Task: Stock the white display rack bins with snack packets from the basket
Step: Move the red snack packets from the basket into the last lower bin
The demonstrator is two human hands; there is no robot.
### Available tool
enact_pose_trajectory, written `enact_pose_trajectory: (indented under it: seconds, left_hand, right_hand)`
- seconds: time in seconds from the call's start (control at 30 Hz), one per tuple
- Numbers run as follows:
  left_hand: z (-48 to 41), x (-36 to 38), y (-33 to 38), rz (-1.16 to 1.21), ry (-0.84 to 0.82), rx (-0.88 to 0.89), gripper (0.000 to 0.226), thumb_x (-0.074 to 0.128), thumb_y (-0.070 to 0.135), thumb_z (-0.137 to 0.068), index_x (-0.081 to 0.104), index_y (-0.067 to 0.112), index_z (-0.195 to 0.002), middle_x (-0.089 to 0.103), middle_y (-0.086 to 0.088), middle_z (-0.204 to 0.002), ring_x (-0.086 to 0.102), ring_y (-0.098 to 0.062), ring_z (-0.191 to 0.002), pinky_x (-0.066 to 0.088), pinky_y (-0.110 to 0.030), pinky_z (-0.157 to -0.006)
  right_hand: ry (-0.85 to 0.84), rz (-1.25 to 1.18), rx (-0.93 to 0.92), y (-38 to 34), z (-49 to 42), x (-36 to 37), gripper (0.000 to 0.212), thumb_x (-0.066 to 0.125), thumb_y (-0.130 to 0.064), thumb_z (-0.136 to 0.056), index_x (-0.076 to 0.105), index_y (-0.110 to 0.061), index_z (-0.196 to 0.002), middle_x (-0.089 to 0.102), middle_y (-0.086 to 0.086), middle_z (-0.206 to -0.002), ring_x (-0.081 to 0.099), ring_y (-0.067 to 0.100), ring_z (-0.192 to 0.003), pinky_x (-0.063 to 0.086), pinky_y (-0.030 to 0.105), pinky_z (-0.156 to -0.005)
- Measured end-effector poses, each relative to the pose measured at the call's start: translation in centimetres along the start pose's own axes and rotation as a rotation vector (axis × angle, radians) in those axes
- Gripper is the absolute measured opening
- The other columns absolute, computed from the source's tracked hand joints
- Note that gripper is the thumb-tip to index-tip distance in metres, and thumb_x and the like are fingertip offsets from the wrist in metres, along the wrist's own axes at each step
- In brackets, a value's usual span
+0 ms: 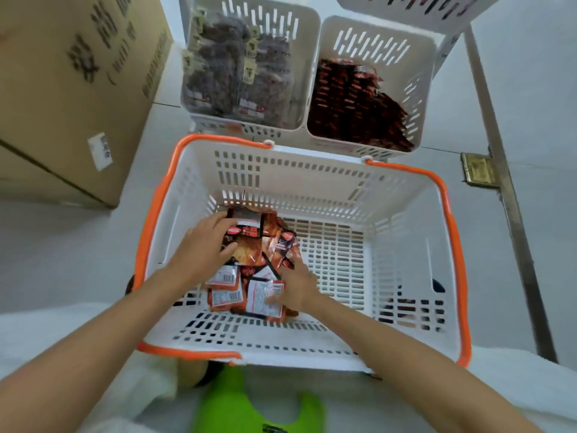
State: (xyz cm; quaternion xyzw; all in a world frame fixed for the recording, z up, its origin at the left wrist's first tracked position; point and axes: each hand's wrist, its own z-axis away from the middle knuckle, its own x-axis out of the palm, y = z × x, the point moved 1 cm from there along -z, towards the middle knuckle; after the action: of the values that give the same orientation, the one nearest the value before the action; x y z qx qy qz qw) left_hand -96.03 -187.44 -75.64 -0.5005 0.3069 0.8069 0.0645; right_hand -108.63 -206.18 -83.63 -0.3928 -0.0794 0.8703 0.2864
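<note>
Packets: small, flat foil sachets, red-orange with white printed backs. Judged light, limp and slick, so they are likely to slide over one another and spill from a loose hold. They are best taken as a squared stack, clamped across the flat faces from both sides.

Location: heaped at the left-centre of the basket, which is white with an orange rim. The right half of its bottom is bare.

Left hand: fingers curl over the far top of the heap and the thumb lies on a packet face, gripping the upper packets.

Right hand: fingers are nearly straight and spread, pressing against the near side of the heap. Nothing is enclosed.

Left bin: holds dark packets with pale tags, roughly half full.

Right bin: holds red packets standing on edge in rows, well below the rim, with room left.

Upper bin: contents too blurred to tell.

A cardboard box stands just left of the bins.
</note>
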Motion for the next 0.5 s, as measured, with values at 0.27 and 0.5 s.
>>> enact_pose_trajectory:
  seconds: [0.27,0.5]
  left_hand:
    - [0.1,0.1,2.1,0.257,0.04,-0.087,0.04,0.059,0.033,-0.096,0.054,0.017,-0.133,0.05,-0.004,-0.14,0.05,-0.019,-0.123,0.04,-0.037,-0.106]
    - [-1.5,-0.9,9.0,1.455,-0.519,-0.328,0.069,0.065,0.07,-0.073,0.064,0.01,-0.107,0.059,-0.009,-0.096,0.061,-0.025,-0.094,0.051,-0.041,-0.09]
  right_hand:
    - [0.302,-0.422,-0.106,0.5,2.3,-5.5,0.017,0.069,-0.019,-0.09,0.06,-0.015,-0.103,0.052,0.002,-0.119,0.055,0.022,-0.109,0.049,0.027,-0.088]
    - [0.423,-0.581,-0.396,-4.2,6.8,-10.8,0.038,0.079,-0.02,-0.081,0.056,-0.028,-0.111,0.062,-0.019,-0.104,0.057,-0.004,-0.097,0.046,0.015,-0.085]
